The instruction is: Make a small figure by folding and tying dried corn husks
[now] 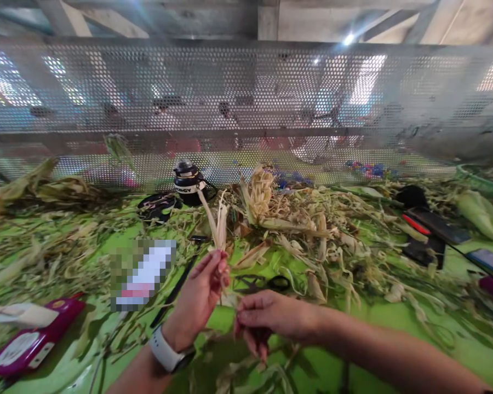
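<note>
My left hand (201, 295), with a watch on its wrist, pinches a small bundle of dried corn husk strips (221, 227). The strips stand upright above the fingertips and fan out at the top. Just below and to the right, my right hand (267, 317) has its fingers closed in a pinch close to the bundle's lower end. Whatever lies between those fingertips is too small to make out. Behind the hands, a pair of dark-handled scissors (280, 282) lies on the green table (222, 323). A larger husk piece (259, 194) rises from the scraps beyond.
A black bottle (189, 183) stands at the back beside a dark round item (158, 208). Husk scraps (332, 235) cover much of the table. A magenta device (33, 336) lies left, phones (437, 224) right. A perforated metal screen (246, 104) closes the back, with people behind.
</note>
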`<state>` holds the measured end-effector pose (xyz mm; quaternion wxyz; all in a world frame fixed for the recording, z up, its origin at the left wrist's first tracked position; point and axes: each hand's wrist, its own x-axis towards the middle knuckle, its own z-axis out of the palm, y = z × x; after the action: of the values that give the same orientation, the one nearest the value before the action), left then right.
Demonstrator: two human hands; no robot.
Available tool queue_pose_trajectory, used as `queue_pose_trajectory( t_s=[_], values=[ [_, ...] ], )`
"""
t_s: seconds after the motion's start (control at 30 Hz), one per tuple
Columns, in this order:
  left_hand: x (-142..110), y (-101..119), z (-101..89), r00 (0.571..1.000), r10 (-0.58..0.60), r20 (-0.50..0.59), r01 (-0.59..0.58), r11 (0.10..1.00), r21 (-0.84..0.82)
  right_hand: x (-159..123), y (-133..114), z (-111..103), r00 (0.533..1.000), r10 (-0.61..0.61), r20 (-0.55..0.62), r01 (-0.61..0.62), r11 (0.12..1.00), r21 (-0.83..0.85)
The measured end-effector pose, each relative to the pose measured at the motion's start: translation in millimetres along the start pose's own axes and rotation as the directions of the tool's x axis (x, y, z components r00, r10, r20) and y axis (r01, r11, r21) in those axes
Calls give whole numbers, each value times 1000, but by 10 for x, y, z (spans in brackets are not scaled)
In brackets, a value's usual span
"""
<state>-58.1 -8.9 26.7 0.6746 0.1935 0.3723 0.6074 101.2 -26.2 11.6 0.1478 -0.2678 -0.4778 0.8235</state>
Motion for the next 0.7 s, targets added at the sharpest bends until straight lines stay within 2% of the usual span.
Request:
queue_pose_trajectory(
  t_s=[0.07, 0.1, 0.13, 0.17, 0.2, 0.23, 0.27, 0.3, 0.33, 0.43, 0.5, 0.7],
  values=[
    [20, 64, -13, 999, 25, 24, -25, 1000, 15, -79, -190, -111, 991, -64, -119, 34, 972, -235],
    [24, 83, -15, 998, 45, 36, -46, 998, 33, -129, -302, -189, 974, -109, -197, 32, 933, -359],
    [25, 94, -15, 997, 65, 47, -68, 996, 56, -187, -418, -280, 941, -196, -277, 26, 855, -517],
    [23, 98, -12, 995, 83, 56, -88, 993, 83, -249, -529, -378, 888, -308, -341, -12, 726, -688],
    [19, 97, -7, 993, 98, 60, -104, 988, 110, -315, -630, -479, 820, -430, -378, -102, 540, -835],
    [16, 93, -2, 993, 104, 62, -111, 985, 134, -379, -716, -576, 772, -499, -393, -228, 360, -905],
    [13, 88, 2, 992, 106, 65, -114, 982, 153, -440, -785, -661, 749, -527, -402, -333, 224, -916],
    [12, 84, 5, 992, 105, 67, -115, 979, 167, -494, -835, -730, 752, -521, -405, -402, 126, -907],
    [13, 81, 7, 992, 105, 68, -115, 978, 175, -537, -866, -780, 775, -487, -403, -433, 55, -899],
    [29, 80, -2, 993, 99, 67, -109, 979, 174, -586, -872, -812, 870, -339, -358, -402, -67, -913],
    [42, 82, -14, 993, 98, 71, -109, 980, 168, -563, -837, -772, 903, -267, -336, -376, -113, -920],
    [68, 115, -50, 990, 117, 72, -126, 982, 141, -471, -756, -754, 932, -109, -345, -358, -138, -923]
  ],
)
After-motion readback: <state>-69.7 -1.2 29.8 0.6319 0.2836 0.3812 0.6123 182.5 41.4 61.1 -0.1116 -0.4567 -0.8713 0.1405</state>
